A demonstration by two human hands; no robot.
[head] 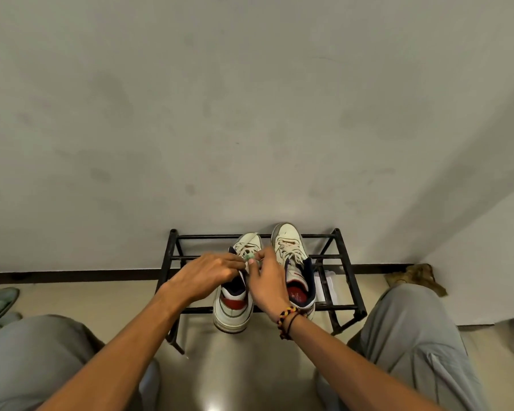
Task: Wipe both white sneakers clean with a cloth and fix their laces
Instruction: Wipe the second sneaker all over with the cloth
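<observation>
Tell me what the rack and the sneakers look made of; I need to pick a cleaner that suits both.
The rack looks like dark painted metal tubing: thin straight bars with a dull, worn finish. The left sneaker and right sneaker appear to be smooth white leather or a synthetic like it, scuffed and greyed, with rubbery soles and woven laces. Which of the two, the view cannot settle.

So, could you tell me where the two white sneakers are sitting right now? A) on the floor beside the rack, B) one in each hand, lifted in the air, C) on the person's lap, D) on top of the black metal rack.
D: both white sneakers rest on the bars of the black metal rack, while the left hand and right hand work at the laces of the left-side shoe.
</observation>
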